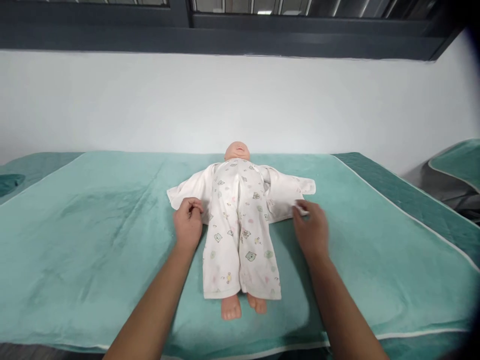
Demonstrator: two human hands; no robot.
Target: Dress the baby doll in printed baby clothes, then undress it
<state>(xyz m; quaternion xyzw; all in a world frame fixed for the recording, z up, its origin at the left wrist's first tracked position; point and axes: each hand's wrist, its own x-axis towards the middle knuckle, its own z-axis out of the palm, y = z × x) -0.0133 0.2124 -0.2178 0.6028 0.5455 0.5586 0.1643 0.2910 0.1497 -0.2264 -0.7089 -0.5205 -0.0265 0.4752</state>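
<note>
A baby doll (237, 150) lies on its back with its head toward the wall and its bare feet (231, 307) toward me. White trousers (225, 260) printed with small animals cover its body up to the chest. On either side a plain white top (285, 192) is spread out, its sleeves pointing outward. My left hand (188, 222) is closed in a pinch at the top's lower left edge. At the opposite edge, my right hand (312, 225) pinches the cloth near the lower right corner; this hand is slightly blurred.
A light green blanket (93, 240) with pale piping covers the bed beneath the doll. Behind it rises a white wall (150, 100) under a dark window frame (262, 37). A folded green cloth (459, 162) sits at the far right.
</note>
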